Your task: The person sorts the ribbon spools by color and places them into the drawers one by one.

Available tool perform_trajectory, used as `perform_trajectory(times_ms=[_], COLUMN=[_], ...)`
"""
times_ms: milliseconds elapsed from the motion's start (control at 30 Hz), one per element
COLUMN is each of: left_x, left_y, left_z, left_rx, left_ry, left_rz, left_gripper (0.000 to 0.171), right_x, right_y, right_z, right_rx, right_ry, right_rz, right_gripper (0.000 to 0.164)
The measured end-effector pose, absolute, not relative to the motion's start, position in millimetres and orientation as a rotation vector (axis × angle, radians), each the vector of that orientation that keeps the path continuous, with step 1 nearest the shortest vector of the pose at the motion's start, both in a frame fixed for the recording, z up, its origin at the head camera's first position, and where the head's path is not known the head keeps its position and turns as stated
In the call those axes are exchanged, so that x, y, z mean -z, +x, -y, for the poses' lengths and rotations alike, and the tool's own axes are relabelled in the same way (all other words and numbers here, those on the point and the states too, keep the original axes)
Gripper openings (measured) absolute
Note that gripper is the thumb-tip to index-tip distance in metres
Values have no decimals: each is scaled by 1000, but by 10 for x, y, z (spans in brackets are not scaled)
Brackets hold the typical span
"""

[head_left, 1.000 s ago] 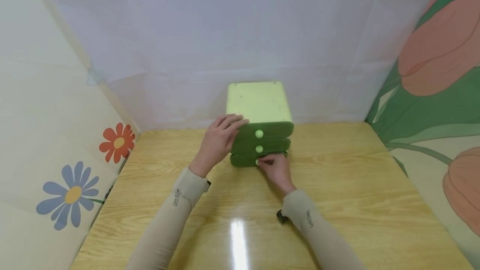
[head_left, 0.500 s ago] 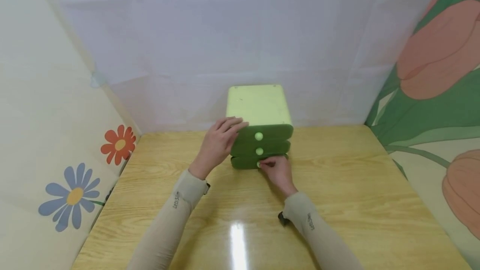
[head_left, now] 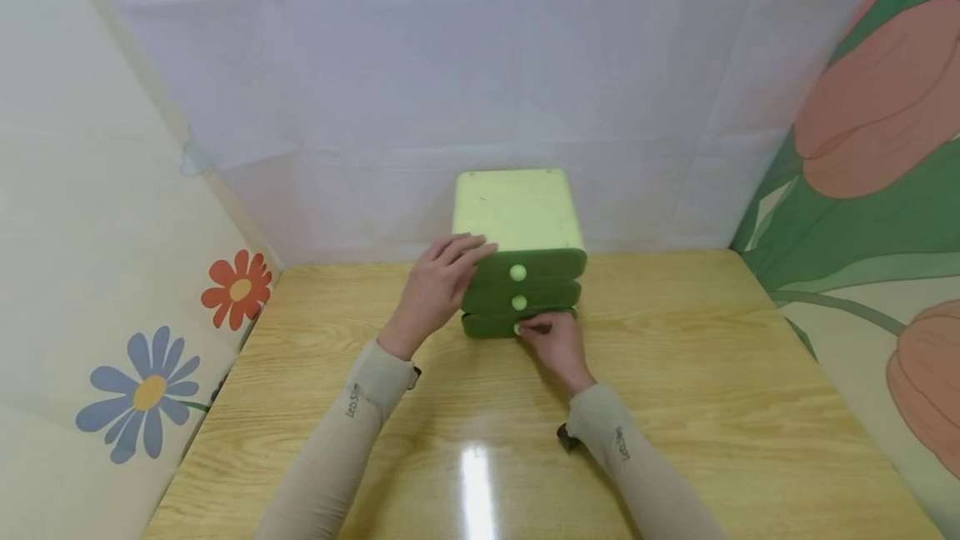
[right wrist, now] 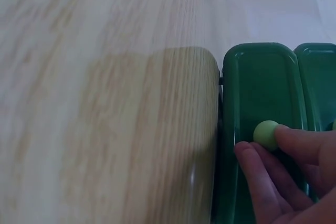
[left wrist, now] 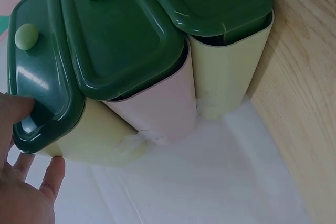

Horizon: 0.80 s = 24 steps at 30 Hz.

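A small three-drawer cabinet (head_left: 517, 207) with a pale green top and dark green drawer fronts stands against the back wall. My left hand (head_left: 433, 286) holds its upper left corner, the thumb (left wrist: 18, 107) on the top drawer front (left wrist: 44, 72) and the fingers over the top. Low on the cabinet, my right hand (head_left: 557, 342) pinches the round light green knob (right wrist: 266, 135) of the bottom drawer (right wrist: 262, 87) between thumb and fingers. In the left wrist view, dark gaps show behind the edges of the middle drawer front (left wrist: 123, 35) and the bottom one.
The cabinet rests on a wood-grain table (head_left: 675, 357) near its back edge. A white sheet (head_left: 375, 90) hangs behind. Flower-printed panels (head_left: 885, 107) border the sides. Pink and cream sections show along the cabinet's side.
The head view has tilted slightly, so everything sits a little lower in it. Both hands keep the same hold, and the drawers show no clear movement.
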State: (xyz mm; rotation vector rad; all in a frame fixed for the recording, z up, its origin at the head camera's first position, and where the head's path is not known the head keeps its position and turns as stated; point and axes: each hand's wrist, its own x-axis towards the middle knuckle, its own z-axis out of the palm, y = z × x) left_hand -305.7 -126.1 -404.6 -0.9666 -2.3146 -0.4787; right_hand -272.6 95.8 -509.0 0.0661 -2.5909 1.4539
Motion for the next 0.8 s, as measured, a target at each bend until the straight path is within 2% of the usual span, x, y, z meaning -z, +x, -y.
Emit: perform_trajectory(times_ms=[267, 433, 567, 800], left_x=[4089, 4165, 4238, 4343], left_y=[-3068, -3071, -3044, -2839], left_z=[1268, 1293, 1349, 1632], left_rx=[460, 459, 503, 424], left_ry=[-977, -999, -1013, -1002], left_rz=[2271, 2306, 2325, 2353], left_gripper=[46, 61, 72, 79], right_x=[5106, 5113, 5089, 4933], right_y=[-2727, -2711, -2665, -2490], right_z=[-956, -975, -1017, -1309], right_rx=[-1490, -1511, -1541, -1532], right_ry=[55, 83, 96, 180], right_rz=[2581, 2570, 2603, 2642], right_gripper=[7, 6, 12, 23])
